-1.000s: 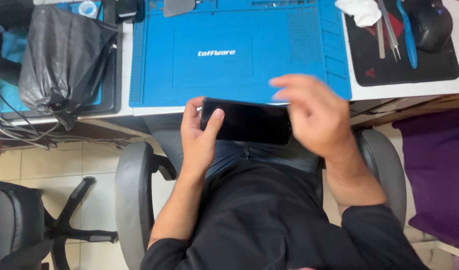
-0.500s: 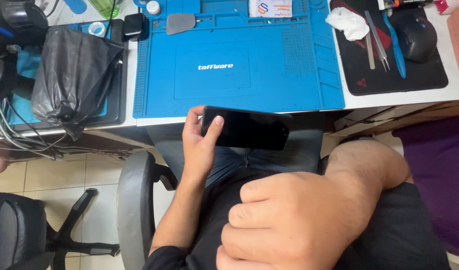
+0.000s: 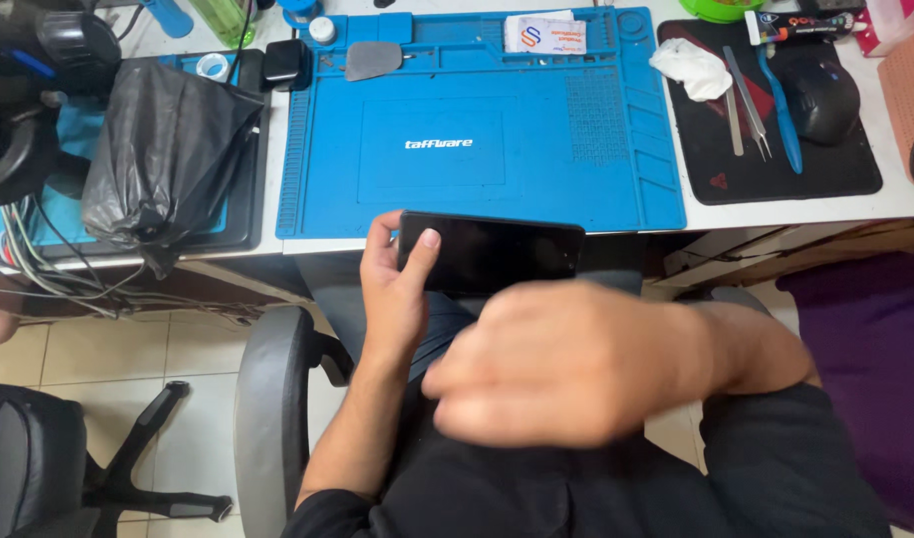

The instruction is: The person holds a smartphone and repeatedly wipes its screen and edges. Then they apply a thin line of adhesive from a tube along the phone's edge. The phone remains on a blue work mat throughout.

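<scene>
My left hand [image 3: 397, 289] grips the left end of a black smartphone [image 3: 502, 254], thumb on its dark screen, holding it flat just below the front edge of a blue work mat [image 3: 477, 130] on the white desk. My right hand [image 3: 566, 364] is close to the camera and blurred, over my lap below the phone, fingers loosely curled with nothing seen in them. It is apart from the phone.
A black bag [image 3: 163, 149] lies on the desk's left with cables below it. A black pad [image 3: 776, 169] on the right carries tweezers [image 3: 744, 100], a blue tool [image 3: 781, 110], a white cloth [image 3: 688, 68] and a mouse [image 3: 823, 95]. A grey chair armrest [image 3: 267, 399] is at my left.
My right hand left the phone's right end, dropped toward my lap, and now has shifted slightly up and right. The left hand keeps holding the phone in place.
</scene>
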